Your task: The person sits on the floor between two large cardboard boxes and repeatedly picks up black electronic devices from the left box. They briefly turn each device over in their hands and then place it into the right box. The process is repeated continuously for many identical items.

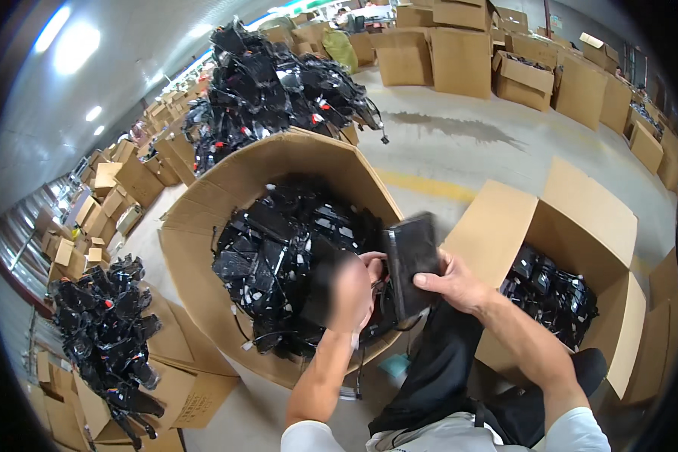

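In my right hand [453, 285] is a flat, black rectangular electronic unit [413, 264], its thumb across the face. My left hand [352, 294] is smeared by motion, its fingers curled close to that unit. A blurred dark, flat shape [318, 282] sits against the left hand; whether it is gripped I cannot make out. Thin dark cables run between the two hands. Both hands are over a large open cardboard box [184, 245], which is heaped with black units [275, 226], cables and small white connectors.
At right stands an open carton [629, 320] with more black cabled parts. Tall piles of black parts rise beyond the large box [256, 90] and at left [105, 331]. Cartons [459, 60] line the far floor. A dark stain [459, 128] and yellow line [426, 184] mark the floor.
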The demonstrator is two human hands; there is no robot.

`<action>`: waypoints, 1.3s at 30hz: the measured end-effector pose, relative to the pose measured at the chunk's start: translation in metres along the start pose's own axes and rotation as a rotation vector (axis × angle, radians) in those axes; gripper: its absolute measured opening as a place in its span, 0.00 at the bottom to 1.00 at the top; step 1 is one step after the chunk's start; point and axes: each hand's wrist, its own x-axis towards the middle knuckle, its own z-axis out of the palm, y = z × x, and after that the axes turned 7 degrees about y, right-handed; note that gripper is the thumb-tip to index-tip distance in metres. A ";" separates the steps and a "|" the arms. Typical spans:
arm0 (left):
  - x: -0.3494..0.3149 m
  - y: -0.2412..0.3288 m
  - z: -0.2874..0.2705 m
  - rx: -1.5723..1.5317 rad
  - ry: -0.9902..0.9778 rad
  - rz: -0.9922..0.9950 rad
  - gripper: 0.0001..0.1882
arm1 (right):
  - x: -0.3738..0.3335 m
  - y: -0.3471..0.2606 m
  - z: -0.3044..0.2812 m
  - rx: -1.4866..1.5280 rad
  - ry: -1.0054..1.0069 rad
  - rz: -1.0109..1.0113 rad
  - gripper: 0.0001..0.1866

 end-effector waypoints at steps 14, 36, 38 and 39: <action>0.143 -0.152 -0.080 1.394 0.162 0.146 0.32 | -0.094 -0.054 -0.108 0.158 0.846 -0.244 0.19; 0.023 0.049 -0.143 0.835 0.345 0.378 0.17 | -0.104 -0.045 -0.080 0.006 0.473 -0.104 0.21; 0.014 0.057 -0.157 1.206 0.378 0.488 0.19 | -0.097 -0.049 -0.064 0.069 0.363 -0.027 0.23; 0.003 0.059 -0.117 1.114 0.368 0.562 0.20 | -0.094 -0.045 -0.068 0.052 0.374 -0.035 0.23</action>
